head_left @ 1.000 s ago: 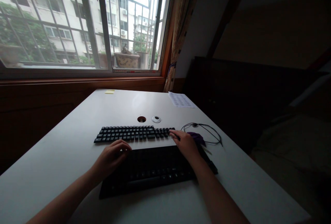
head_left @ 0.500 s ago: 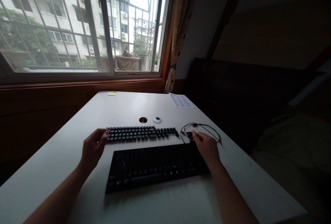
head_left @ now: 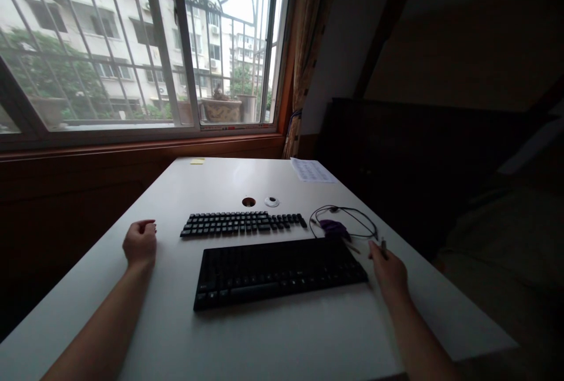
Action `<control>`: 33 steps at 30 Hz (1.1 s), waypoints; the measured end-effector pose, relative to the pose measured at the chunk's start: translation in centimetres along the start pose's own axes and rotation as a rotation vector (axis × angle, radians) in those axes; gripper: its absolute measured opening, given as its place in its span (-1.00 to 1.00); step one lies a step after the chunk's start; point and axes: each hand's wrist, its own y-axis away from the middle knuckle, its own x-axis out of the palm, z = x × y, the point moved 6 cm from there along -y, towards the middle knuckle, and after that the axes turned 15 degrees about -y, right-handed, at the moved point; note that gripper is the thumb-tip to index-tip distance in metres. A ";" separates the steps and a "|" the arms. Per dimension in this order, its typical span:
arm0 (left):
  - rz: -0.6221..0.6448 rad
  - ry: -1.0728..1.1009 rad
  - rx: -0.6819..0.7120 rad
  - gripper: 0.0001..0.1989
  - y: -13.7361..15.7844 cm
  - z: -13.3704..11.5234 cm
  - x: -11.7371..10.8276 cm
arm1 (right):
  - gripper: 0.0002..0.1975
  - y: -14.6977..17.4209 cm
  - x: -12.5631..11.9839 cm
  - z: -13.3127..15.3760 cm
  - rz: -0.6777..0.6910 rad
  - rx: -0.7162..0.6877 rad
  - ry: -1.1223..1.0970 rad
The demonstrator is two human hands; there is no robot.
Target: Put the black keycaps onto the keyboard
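My left hand (head_left: pixel 140 242) is curled into a loose fist at the left of the white table, apart from the keys; nothing shows in it. Beyond the right end of the black keyboard (head_left: pixel 282 272), my right hand (head_left: pixel 390 268) is closed around a small, thin dark tool (head_left: pixel 383 247), its kind unclear. Many of the keyboard's upper keys seem to be off, while keys remain along its lower rows. Behind it, loose black keycaps (head_left: pixel 229 224) lie in keyboard-like rows. A purple cloth (head_left: pixel 333 229) and a thin light stick (head_left: pixel 352 246) lie near the keyboard's far right corner.
A dark cable (head_left: pixel 368 219) loops on the table's right side. Farther back are a round cable hole (head_left: pixel 249 202), a white round cover (head_left: pixel 272 201), a printed sheet (head_left: pixel 312 170) and a yellow note (head_left: pixel 197 161). A barred window stands beyond the white table (head_left: pixel 264 340).
My left hand has drawn back leftward from the end of the keycap rows. My right hand has moved right and slightly nearer, off the keyboard's corner, uncovering the cloth and stick. The view has shifted slightly.
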 end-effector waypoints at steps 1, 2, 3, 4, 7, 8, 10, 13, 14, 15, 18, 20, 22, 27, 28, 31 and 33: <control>-0.006 -0.031 -0.023 -0.67 0.1 0.1 -0.1 | -0.48 -0.1 -0.1 -0.2 -0.016 0.021 -0.022; -0.008 -0.063 -0.038 -0.69 0.2 0.2 -0.2 | -0.48 -0.2 0.0 -0.3 -0.024 0.033 -0.042; -0.003 -0.093 -0.044 -0.71 0.3 0.2 -0.3 | -0.48 -0.3 0.0 -0.4 -0.026 0.035 -0.057; 0.008 -0.116 -0.040 -0.73 0.4 0.2 -0.4 | -0.47 -0.3 0.1 -0.4 -0.021 0.028 -0.067; 0.042 -0.173 -0.008 -0.75 0.9 0.1 -0.7 | -0.45 -0.2 0.4 -0.2 0.005 -0.018 -0.075; 0.049 -0.188 0.004 -0.75 1.0 0.1 -0.8 | -0.45 -0.1 0.4 -0.1 0.010 -0.030 -0.075; 0.057 -0.214 0.027 -0.75 1.3 0.1 -1.0 | -0.45 0.0 0.5 0.0 0.020 -0.039 -0.070; 0.067 -0.239 0.062 -0.74 1.4 0.0 -0.9 | -0.46 0.1 0.7 0.1 0.050 -0.033 -0.052; 0.071 -0.243 0.072 -0.74 1.4 -0.1 -0.8 | -0.46 0.1 0.8 0.1 0.059 -0.030 -0.044; 0.074 -0.246 0.081 -0.74 1.4 -0.1 -0.7 | -0.45 0.1 0.9 0.0 0.065 -0.027 -0.036; 0.079 -0.243 0.096 -0.74 1.4 -0.2 -0.6 | -0.45 0.1 0.9 0.0 0.070 -0.027 -0.028; 0.085 -0.234 0.099 -0.73 1.4 -0.3 -0.6 | -0.45 0.2 0.9 0.0 0.064 -0.022 -0.041; 0.101 -0.217 0.109 -0.73 1.5 -0.4 -0.7 | -0.46 0.3 0.7 0.2 0.045 -0.016 -0.064; 0.197 -0.139 0.212 -0.69 2.1 -1.2 -0.8 | -0.45 0.5 0.1 0.5 -0.004 -0.013 -0.123; 0.220 -0.120 0.241 -0.67 2.3 -1.4 -0.8 | -0.45 0.5 0.1 0.4 -0.009 -0.017 -0.132; 0.283 -0.070 0.317 -0.61 3.2 -1.8 -0.9 | -0.47 0.4 0.0 0.1 -0.047 -0.009 -0.163; 0.317 -0.039 0.358 -0.59 4.2 -2.2 -1.1 | -0.48 0.5 0.1 -0.2 -0.068 0.006 -0.186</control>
